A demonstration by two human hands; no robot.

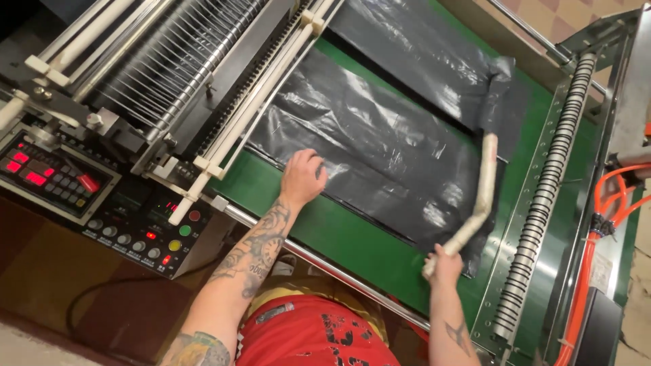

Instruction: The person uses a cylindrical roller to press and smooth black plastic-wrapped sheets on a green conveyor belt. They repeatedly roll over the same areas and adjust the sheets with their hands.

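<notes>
Black plastic bags (380,135) lie flat in a stack on the green belt (339,234) of a bag-making machine. My left hand (302,177) rests palm down on the near left edge of the stack, fingers curled. In my right hand (444,261) is the near end of a white, cloth-wrapped stick (480,196). The stick lies across the right end of the bags and reaches up to a folded-over flap (498,95). A second strip of black film (413,47) lies farther back.
A control panel (81,196) with red displays, coloured buttons and a red switch sits at the left. Rollers and white bars (203,74) span the machine's top left. At the right stands a ribbed roller (546,196), with orange hoses (597,230) beside it.
</notes>
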